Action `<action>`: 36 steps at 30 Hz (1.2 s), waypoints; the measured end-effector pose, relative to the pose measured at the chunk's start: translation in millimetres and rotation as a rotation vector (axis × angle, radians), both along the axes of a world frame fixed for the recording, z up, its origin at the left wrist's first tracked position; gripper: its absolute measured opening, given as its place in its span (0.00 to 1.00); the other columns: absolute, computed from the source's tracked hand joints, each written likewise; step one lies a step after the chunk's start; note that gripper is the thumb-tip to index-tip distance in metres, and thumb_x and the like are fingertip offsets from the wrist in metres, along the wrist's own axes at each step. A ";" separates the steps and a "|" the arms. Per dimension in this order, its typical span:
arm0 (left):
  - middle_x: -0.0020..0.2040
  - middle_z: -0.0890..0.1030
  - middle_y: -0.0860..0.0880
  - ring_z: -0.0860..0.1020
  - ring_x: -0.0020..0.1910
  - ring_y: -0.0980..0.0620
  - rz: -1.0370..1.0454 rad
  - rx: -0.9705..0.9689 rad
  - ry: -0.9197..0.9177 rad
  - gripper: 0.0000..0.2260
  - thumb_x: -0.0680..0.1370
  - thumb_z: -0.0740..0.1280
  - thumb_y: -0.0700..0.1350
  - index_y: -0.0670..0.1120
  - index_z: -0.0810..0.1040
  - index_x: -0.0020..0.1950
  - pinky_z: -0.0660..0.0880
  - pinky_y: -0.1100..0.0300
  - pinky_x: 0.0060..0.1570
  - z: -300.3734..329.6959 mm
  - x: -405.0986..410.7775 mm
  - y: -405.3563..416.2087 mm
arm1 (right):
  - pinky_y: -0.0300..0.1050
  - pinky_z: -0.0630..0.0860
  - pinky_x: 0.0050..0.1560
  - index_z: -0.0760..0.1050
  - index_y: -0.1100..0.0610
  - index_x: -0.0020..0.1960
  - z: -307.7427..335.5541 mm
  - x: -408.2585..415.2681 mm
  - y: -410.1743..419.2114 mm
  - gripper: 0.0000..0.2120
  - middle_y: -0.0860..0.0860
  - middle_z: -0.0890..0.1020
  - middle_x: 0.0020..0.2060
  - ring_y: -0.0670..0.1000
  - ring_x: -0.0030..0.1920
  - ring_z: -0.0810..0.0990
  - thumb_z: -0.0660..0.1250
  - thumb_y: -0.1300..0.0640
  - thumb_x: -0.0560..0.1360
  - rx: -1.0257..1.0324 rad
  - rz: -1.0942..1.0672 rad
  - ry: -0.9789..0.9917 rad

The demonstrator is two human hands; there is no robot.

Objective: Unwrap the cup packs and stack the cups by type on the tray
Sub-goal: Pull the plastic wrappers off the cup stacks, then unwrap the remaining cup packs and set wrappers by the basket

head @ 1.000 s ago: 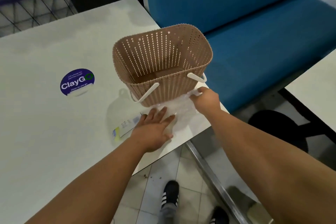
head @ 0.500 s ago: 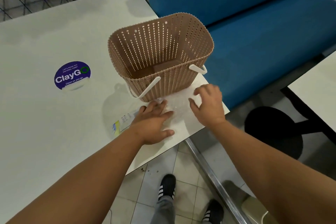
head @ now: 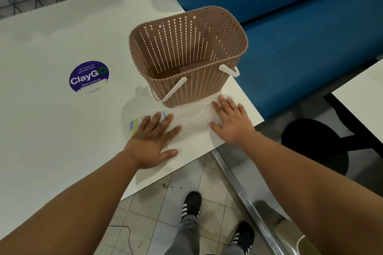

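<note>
Fingers (head: 159,121) of the left hand (head: 150,145) lie straight and spread, flat on the near left part of a clear plastic wrapper (head: 192,120); they grasp nothing, only press. The right hand (head: 231,123) does the same at the wrapper's right end, its fingers extended and slightly fanned, palm down, holding nothing. With one palm at each end, the hands seem placed to smooth the crinkled film flat against the table (head: 51,120), or to pin it so that it cannot slide off the nearby corner.

Between the hands the wrapper lies flat and looks empty; no cup shape shows inside it, though the film is too clear and wrinkled to be sure. A yellow and blue printed label (head: 133,126) shows at its left end, just beside the left fingertips.

Just beyond the wrapper stands a tan perforated basket (head: 186,89) with white handles, its near wall touching or almost touching the film's far edge. Its visible inside looks bare. Neither cups nor a tray can be seen anywhere, so where the cups are cannot be told from this view; the wrapper is the only task thing on show.

Further left on the table is a round purple sticker (head: 89,76) reading "ClayGo". A blue bench seat (head: 300,37) stands beyond the table's corner.
</note>
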State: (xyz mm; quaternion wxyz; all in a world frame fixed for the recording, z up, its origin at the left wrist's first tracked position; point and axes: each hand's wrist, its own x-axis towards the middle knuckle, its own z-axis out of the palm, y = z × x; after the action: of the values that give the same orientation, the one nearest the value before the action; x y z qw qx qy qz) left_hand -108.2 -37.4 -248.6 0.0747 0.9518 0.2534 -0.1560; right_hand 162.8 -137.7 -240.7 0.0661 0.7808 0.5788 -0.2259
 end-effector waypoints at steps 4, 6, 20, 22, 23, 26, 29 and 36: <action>0.80 0.41 0.52 0.41 0.78 0.45 0.048 -0.022 0.057 0.38 0.70 0.37 0.75 0.62 0.46 0.78 0.43 0.45 0.75 16.4 10.5 -3.4 | 0.57 0.40 0.78 0.47 0.49 0.81 14.4 -6.3 6.6 0.34 0.50 0.41 0.80 0.53 0.79 0.38 0.54 0.39 0.80 0.080 -0.044 -0.005; 0.80 0.42 0.52 0.42 0.78 0.45 0.062 -0.041 0.072 0.39 0.69 0.37 0.75 0.62 0.47 0.78 0.44 0.45 0.74 23.3 14.3 -5.8 | 0.57 0.43 0.78 0.51 0.49 0.80 20.9 -8.7 2.7 0.33 0.50 0.43 0.80 0.53 0.80 0.40 0.56 0.39 0.80 0.190 -0.057 -0.011; 0.79 0.55 0.54 0.58 0.76 0.51 -0.111 -0.156 -0.179 0.45 0.67 0.38 0.77 0.57 0.58 0.78 0.59 0.53 0.73 107.7 105.6 -60.8 | 0.51 0.64 0.71 0.65 0.50 0.76 85.2 11.1 -78.0 0.28 0.51 0.65 0.76 0.56 0.71 0.70 0.64 0.44 0.79 0.349 -0.261 0.150; 0.78 0.59 0.53 0.61 0.75 0.51 -0.187 -0.152 -0.231 0.42 0.69 0.43 0.74 0.55 0.60 0.77 0.61 0.55 0.72 123.1 138.2 -79.8 | 0.50 0.68 0.68 0.67 0.51 0.75 98.6 25.3 -105.6 0.26 0.50 0.68 0.73 0.54 0.67 0.73 0.65 0.46 0.78 0.389 -0.334 0.172; 0.77 0.61 0.53 0.63 0.74 0.51 -0.221 -0.155 -0.248 0.41 0.69 0.44 0.73 0.54 0.61 0.77 0.62 0.55 0.71 130.3 154.5 -90.9 | 0.49 0.70 0.67 0.67 0.51 0.74 105.0 33.5 -121.5 0.26 0.50 0.69 0.72 0.53 0.67 0.73 0.65 0.46 0.78 0.410 -0.373 0.170; 0.76 0.63 0.52 0.66 0.72 0.51 -0.318 -0.173 -0.292 0.40 0.70 0.49 0.72 0.52 0.63 0.76 0.65 0.56 0.70 146.9 202.8 -128.2 | 0.51 0.72 0.64 0.68 0.50 0.73 120.9 62.4 -173.8 0.25 0.50 0.71 0.70 0.53 0.63 0.75 0.65 0.46 0.78 0.472 -0.483 0.145; 0.76 0.62 0.54 0.65 0.73 0.52 -0.418 -0.176 -0.329 0.33 0.76 0.59 0.67 0.53 0.61 0.77 0.64 0.57 0.70 161.9 252.3 -174.0 | 0.50 0.72 0.64 0.68 0.51 0.73 135.0 93.6 -232.1 0.25 0.48 0.72 0.69 0.51 0.63 0.75 0.65 0.46 0.78 0.533 -0.589 0.107; 0.75 0.63 0.53 0.63 0.72 0.52 -0.471 -0.232 -0.490 0.28 0.79 0.63 0.59 0.51 0.63 0.76 0.60 0.58 0.70 205.0 381.4 -294.6 | 0.43 0.72 0.60 0.67 0.46 0.73 142.8 164.9 -386.5 0.24 0.44 0.70 0.70 0.47 0.62 0.76 0.63 0.44 0.79 0.577 -0.865 0.045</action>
State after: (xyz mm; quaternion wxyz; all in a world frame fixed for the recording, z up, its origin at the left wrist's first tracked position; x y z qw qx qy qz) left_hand 273.2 -332.0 -43.7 0.2027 0.9784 -0.0180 0.0361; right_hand 327.7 -524.3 -97.9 -0.2638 0.9299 0.2433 -0.0805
